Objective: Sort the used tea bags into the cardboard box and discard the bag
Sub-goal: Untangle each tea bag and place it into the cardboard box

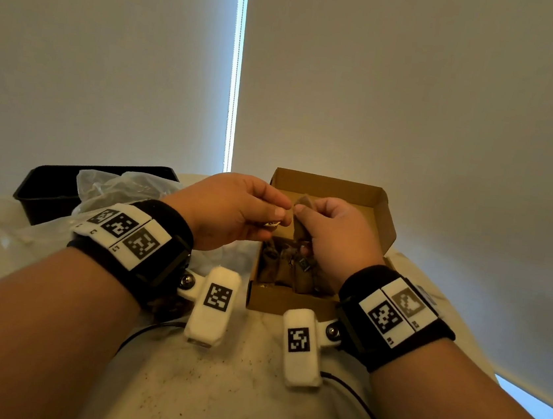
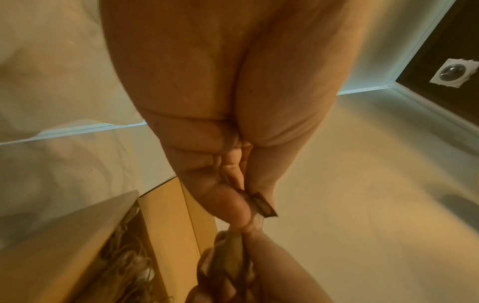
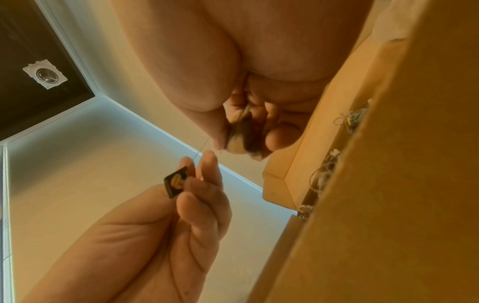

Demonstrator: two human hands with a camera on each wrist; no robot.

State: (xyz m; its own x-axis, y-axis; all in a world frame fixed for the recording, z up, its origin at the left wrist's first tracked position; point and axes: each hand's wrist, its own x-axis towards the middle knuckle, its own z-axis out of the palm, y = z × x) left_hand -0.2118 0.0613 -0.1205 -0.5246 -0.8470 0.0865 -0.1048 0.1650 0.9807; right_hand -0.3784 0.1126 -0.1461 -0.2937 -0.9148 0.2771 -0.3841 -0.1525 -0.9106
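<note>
One cardboard box (image 1: 377, 200) held several tea bags (image 1: 287, 269); right hand (image 1: 337, 237) fingers gripped another, left hand (image 1: 230, 211) fingers pinched its tag (image 3: 176, 184), above a pale desk (image 1: 213, 391).

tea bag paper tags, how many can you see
2: one tag pinched in the left hand, one among the tea bags in the cardboard box. Others may be hidden.
</note>
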